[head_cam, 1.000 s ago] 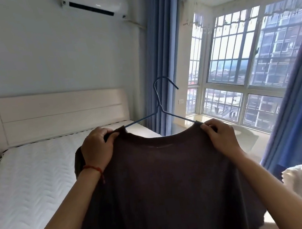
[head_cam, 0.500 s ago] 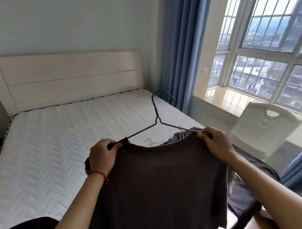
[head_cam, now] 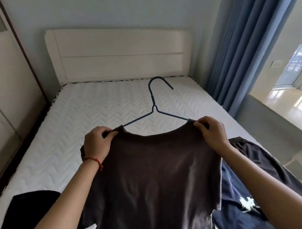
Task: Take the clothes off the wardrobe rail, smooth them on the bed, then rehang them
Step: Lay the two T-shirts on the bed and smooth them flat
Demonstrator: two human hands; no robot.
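She has turned from the window to face the white quilted bed [head_cam: 69, 135] squarely. The dark brown t-shirt [head_cam: 154, 180] on its thin blue wire hanger [head_cam: 154, 102] now hangs over the mattress, lower than a second ago. Her left hand [head_cam: 96, 146] and right hand [head_cam: 212, 134] each pinch a shoulder. Laying it down to smooth looks next, beside the navy garment [head_cam: 239, 204] already lying there.

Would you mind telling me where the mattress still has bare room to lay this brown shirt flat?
Bare mattress runs from the headboard down to the hands, wall side to curtain side. The near end is crowded: a black garment at the left corner, a navy garment and another dark garment on the right.
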